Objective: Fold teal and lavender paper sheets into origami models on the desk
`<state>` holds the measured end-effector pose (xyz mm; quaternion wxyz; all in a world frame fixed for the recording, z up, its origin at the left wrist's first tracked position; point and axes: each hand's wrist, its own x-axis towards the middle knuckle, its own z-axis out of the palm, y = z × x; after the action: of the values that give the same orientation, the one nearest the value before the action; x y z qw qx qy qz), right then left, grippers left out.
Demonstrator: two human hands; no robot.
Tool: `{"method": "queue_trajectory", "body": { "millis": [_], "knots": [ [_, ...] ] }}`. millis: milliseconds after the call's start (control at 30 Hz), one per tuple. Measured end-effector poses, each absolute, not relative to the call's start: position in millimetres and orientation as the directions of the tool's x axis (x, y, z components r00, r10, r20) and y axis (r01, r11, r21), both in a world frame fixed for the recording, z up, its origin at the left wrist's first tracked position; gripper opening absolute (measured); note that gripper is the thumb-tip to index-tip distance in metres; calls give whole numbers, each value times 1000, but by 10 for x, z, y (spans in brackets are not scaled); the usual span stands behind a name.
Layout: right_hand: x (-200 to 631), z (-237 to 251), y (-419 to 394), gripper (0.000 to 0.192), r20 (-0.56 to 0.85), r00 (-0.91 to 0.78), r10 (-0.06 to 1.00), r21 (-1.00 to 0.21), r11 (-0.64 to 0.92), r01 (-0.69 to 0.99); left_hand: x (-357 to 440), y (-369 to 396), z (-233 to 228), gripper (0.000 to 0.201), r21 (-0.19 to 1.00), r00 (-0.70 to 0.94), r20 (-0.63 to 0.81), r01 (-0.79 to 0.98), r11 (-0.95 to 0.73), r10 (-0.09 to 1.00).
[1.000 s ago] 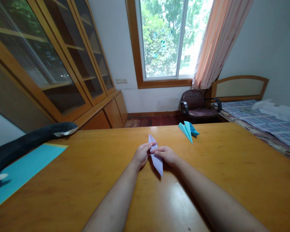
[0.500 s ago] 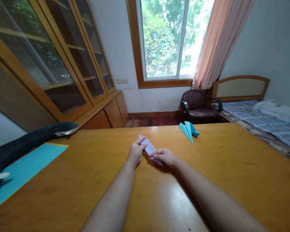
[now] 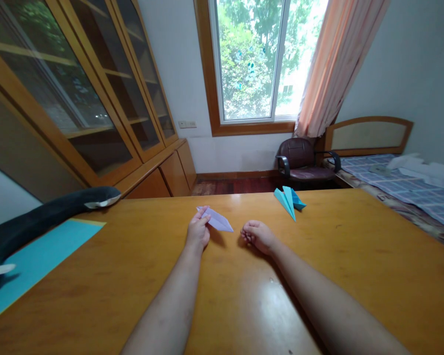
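My left hand [image 3: 198,230] pinches one end of a folded lavender paper piece [image 3: 218,221], long and pointed, held just above the wooden table [image 3: 340,256]. A short way to the right of the paper's tip, my right hand [image 3: 256,235] rests on the table with its fingers curled in and nothing in them. A folded blue paper shape [image 3: 289,199] lies farther back on the table, to the right of both hands.
A turquoise paper sheet [image 3: 33,261] lies at the table's left edge, with a dark plush whale [image 3: 40,217] over it. Beyond the table stand a glass-door cabinet [image 3: 77,98], a maroon chair [image 3: 301,162] under the window, and a bed [image 3: 407,185] at right.
The lavender paper has swung from pointing toward me to lying sideways, and moved left and farther away. My right hand has let go of it; only my left hand holds it now.
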<state>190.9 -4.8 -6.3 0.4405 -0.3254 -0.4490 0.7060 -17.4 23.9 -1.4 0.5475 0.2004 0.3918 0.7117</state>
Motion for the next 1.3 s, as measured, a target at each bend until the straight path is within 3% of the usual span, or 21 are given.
{"method": "queue_trajectory", "body": {
  "millis": [200, 367, 500, 767, 967, 1133, 1300],
  "knots": [
    [1910, -30, -23, 27, -65, -276, 959, -899, -176, -401, -31, 77, 10, 47, 830, 49, -90, -549, 102, 995],
    [1898, -42, -48, 42, -13, -383, 924, -943, -139, -302, 155, -65, 61, 58, 882, 271, -67, -434, 184, 960],
    [1890, -74, -49, 35, 5, -433, 901, -959, -119, -258, 261, -84, 40, 48, 926, 243, -55, -350, 141, 968],
    [1898, -72, -46, 12, -24, -334, 942, -965, -109, -238, 311, -45, -39, 30, 955, 120, -88, -272, 119, 989],
    [1909, -128, 15, 15, -63, -269, 961, -918, -161, -362, 289, -66, 6, 30, 910, 183, -132, -368, 192, 974],
    [1920, -127, 34, 18, -85, -212, 973, -904, -165, -394, 256, -79, 13, 24, 949, 241, -77, -280, 146, 967],
    [1919, -124, 30, 22, -72, -223, 972, -900, -160, -406, 250, -111, 15, 40, 968, 299, -22, -231, 95, 954]
  ]
}}
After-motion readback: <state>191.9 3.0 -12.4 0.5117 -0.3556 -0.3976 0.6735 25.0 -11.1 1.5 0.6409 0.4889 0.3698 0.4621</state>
